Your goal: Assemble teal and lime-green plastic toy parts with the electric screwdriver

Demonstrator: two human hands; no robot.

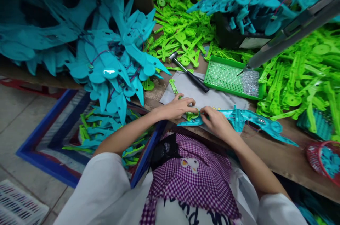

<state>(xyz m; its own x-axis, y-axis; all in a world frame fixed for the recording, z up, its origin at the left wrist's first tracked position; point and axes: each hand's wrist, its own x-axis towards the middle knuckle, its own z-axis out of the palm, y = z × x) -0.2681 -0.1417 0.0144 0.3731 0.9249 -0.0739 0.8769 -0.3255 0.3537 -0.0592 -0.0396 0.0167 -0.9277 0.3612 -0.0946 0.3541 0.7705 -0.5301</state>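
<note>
You are at a crowded wooden workbench (278, 154), heaped with green plastic strips (300, 76) to the right and back, and teal plastic blades (119, 58) spilling from a cardboard box on the left. A grey cloth (225, 101) lies in front of you, with a small hammer (187, 71) across its far edge and a green tray of tiny metal pieces (228, 78) just beyond it.

Your left hand (176, 107) pinches the round end of a green strip (191, 114), fingers closed narrowly on it. Your right hand (216, 120) meets it there, fingertips closed on the same spot, resting over a long teal blade assembly (247, 122) that lies flat on the cloth and runs off to the right.

Both parts look light, thin and fairly stiff, likely with some flex along their length and a smooth, slightly slippery surface. Judging by their shape, hold them near the round hubs, not the thin tips, which would probably bend.
</note>
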